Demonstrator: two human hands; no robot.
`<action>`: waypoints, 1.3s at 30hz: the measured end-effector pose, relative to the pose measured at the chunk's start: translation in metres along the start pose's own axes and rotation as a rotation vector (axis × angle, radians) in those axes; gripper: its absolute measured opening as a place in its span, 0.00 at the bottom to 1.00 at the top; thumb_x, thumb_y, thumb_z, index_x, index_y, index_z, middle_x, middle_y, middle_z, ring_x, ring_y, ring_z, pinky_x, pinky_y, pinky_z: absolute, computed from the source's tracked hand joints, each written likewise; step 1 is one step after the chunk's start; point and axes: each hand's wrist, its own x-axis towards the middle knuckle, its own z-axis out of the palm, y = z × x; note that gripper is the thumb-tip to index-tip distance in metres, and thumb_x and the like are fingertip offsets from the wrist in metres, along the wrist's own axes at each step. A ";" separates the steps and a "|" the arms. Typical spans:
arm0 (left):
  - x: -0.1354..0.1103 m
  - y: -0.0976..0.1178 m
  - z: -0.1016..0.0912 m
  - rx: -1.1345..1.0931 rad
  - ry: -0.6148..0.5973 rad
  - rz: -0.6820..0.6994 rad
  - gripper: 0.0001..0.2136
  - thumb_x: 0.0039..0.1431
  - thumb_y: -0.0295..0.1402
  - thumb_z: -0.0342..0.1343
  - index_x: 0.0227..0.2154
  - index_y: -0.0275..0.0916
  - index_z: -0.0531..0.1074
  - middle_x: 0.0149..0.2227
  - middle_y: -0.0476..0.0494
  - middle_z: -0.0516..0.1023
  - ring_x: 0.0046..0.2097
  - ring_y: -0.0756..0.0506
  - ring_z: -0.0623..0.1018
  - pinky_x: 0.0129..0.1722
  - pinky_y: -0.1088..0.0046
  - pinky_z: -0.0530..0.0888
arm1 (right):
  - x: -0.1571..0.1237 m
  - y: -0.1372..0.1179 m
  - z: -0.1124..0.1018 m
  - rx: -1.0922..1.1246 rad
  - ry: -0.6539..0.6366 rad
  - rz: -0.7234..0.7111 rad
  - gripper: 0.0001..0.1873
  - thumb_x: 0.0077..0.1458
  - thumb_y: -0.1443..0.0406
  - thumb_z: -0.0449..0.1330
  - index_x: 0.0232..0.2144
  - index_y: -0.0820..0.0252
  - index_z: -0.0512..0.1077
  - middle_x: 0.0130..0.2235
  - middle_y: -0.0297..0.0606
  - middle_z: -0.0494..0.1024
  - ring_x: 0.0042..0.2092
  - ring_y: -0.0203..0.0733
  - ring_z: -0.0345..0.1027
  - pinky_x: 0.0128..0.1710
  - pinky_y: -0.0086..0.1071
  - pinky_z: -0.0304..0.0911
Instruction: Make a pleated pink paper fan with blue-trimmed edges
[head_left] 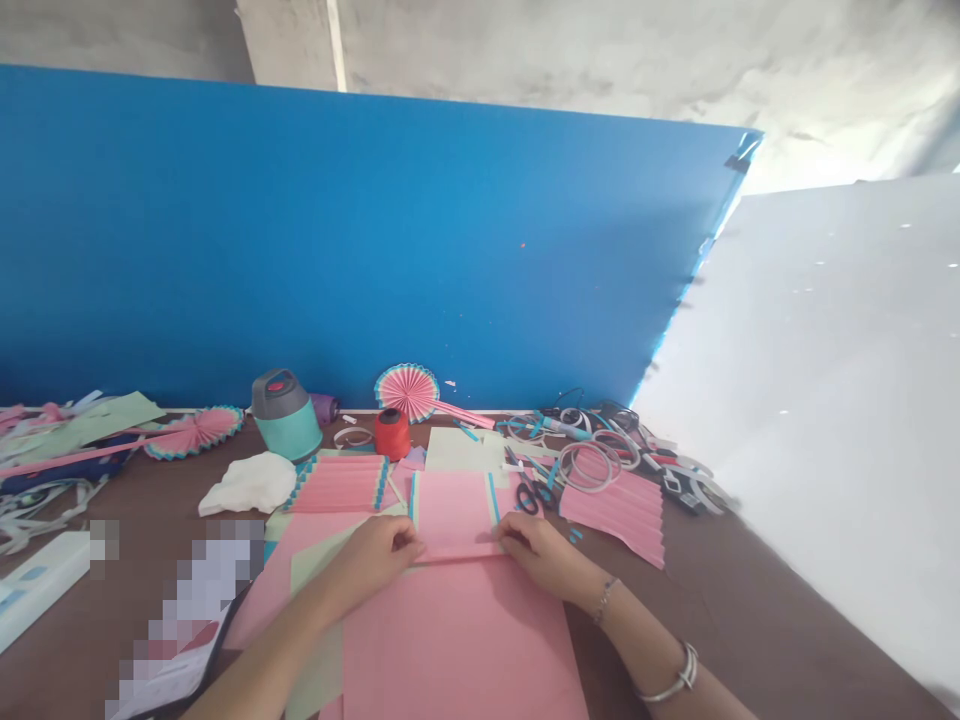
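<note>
A pink sheet of paper point(454, 508) with blue and pale strips along both sides lies in front of me, its near edge turned up in a narrow fold. My left hand point(382, 548) pinches the left end of that fold, and my right hand point(536, 550) pinches the right end. Beneath it is a larger plain pink sheet point(465, 640). Black-handled scissors point(534, 495) lie just beyond my right hand. Pleated pink paper point(341, 483) with blue and pale edges sits to the left, and another pleated pink piece point(619, 505) to the right.
A red thread spool point(392, 435), a teal container with a grey lid point(286, 418) and a round paper fan point(407, 390) stand towards the blue partition point(337, 240). White tissue point(249, 484) lies left. Coiled pale bands point(592, 463) clutter the back right; a second fan point(196, 432) is far left.
</note>
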 end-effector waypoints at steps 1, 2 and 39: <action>0.001 0.000 0.000 0.001 0.001 -0.005 0.11 0.52 0.39 0.46 0.21 0.39 0.63 0.24 0.52 0.67 0.29 0.49 0.68 0.26 0.75 0.59 | 0.000 -0.001 0.000 -0.012 0.004 0.015 0.08 0.55 0.70 0.48 0.32 0.60 0.67 0.32 0.36 0.74 0.34 0.38 0.66 0.34 0.29 0.57; 0.001 0.000 0.000 0.004 0.004 -0.012 0.10 0.52 0.39 0.46 0.21 0.39 0.64 0.24 0.51 0.68 0.29 0.48 0.68 0.27 0.75 0.60 | 0.000 -0.002 0.001 -0.032 0.010 0.028 0.08 0.55 0.70 0.48 0.32 0.60 0.67 0.33 0.36 0.74 0.34 0.38 0.66 0.34 0.29 0.57; 0.002 0.003 0.006 0.270 0.073 0.069 0.03 0.50 0.28 0.49 0.26 0.40 0.67 0.31 0.48 0.72 0.37 0.45 0.70 0.34 0.71 0.62 | -0.002 -0.010 0.007 -0.387 -0.017 -0.025 0.11 0.51 0.75 0.48 0.33 0.62 0.68 0.36 0.41 0.71 0.39 0.41 0.63 0.39 0.32 0.56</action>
